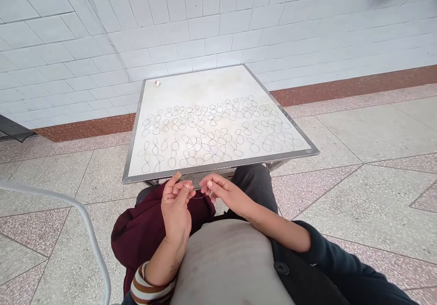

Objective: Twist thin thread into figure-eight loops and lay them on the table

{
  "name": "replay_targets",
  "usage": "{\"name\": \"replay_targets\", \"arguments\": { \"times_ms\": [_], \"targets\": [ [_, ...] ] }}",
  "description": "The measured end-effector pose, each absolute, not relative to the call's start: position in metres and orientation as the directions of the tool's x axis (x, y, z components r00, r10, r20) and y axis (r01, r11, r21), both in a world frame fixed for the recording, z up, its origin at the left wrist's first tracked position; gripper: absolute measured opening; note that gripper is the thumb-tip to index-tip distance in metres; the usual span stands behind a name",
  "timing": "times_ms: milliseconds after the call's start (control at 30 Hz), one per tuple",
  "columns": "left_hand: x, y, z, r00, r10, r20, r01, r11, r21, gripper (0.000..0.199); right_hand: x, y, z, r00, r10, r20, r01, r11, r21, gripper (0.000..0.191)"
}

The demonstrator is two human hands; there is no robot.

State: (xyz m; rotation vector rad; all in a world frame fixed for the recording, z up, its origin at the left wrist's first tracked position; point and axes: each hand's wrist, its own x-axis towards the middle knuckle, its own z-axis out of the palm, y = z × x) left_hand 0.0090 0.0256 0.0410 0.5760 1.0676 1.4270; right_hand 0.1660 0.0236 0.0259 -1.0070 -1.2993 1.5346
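In front of my lap, my left hand (178, 196) pinches a thin dark strand (200, 197) between thumb and fingers. A tan wrap covers the tip of one raised finger, and a small red spot shows by the thumb. My right hand (218, 189) has its thumb and fingertips pressed together near the strand's other end, which curves between the two hands. Whether it is thread or wire is too fine to tell. Just beyond my hands, many thin dark loops (211, 136), several twisted into figure eights, lie in rows on the white table (201, 84).
A small white and red object (157, 84) sits at the table's far left corner. The table has a grey metal rim (218, 165) and stands near a white tiled wall (205, 36). A curved grey tube (87, 225) is at the left, and dark red cloth (136, 232) lies by my lap.
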Motion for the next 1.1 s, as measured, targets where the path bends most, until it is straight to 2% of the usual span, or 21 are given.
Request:
{"name": "replay_targets", "arguments": {
  "times_ms": [467, 600, 800, 967, 1100],
  "targets": [
    [0.011, 0.029, 0.042, -0.125, 0.968, -0.218, -0.509, 0.126, 0.852, 0.045, 0.155, 0.025, 0.017, -0.425, 0.904, -0.036, -0.407, -0.227, -0.885, 0.024],
    [0.012, 0.03, 0.042, -0.12, 0.974, -0.19, -0.477, 0.112, 0.872, 0.045, 0.156, 0.027, 0.017, -0.397, 0.916, -0.064, -0.374, -0.225, -0.9, 0.026],
    [0.012, 0.03, 0.035, -0.092, 0.982, -0.167, -0.436, 0.111, 0.893, 0.047, 0.161, 0.034, 0.023, -0.346, 0.936, -0.065, -0.2, -0.141, -0.97, 0.028],
    [0.012, 0.027, 0.035, -0.067, 0.991, -0.119, -0.367, 0.087, 0.926, 0.047, 0.161, 0.04, 0.022, -0.302, 0.952, -0.057, -0.307, -0.154, -0.939, 0.023],
    [0.011, 0.026, 0.038, -0.002, 0.986, -0.166, -0.363, 0.154, 0.919, 0.052, 0.162, 0.041, 0.022, -0.299, 0.952, -0.069, -0.299, -0.163, -0.94, 0.024]
  ]
}}
